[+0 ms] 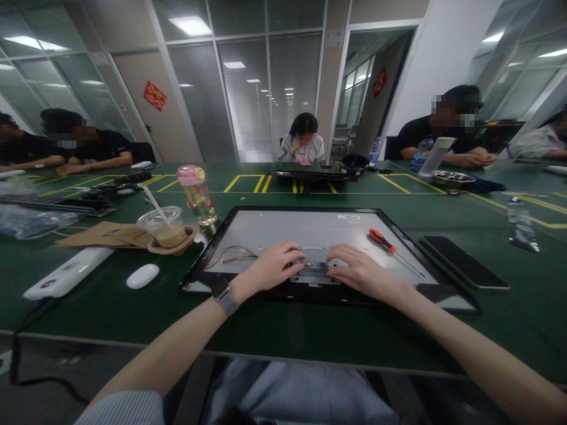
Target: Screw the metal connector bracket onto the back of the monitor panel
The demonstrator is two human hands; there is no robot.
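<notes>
A flat grey panel with a black frame [283, 227] lies on the green table. At its near edge, a small circuit board [315, 265] sits between my two hands. My left hand [275, 265] has its fingers curled at the board's left end. The fingers of my right hand [354, 268] bend around the board's right end. Both hands seem to hold the board by its ends, though the fingertips are partly hidden. Thin wires [239, 255] run across the panel to the left of my left hand. An orange and black screwdriver [381, 240] rests on the panel's right side.
Left of the panel are a pink-lidded bottle [198, 198], a plastic cup [166, 227], a white oval case [142, 275] and a white power strip [68, 273]. A black phone [463, 261] lies to the right. Several people sit around the table [266, 336].
</notes>
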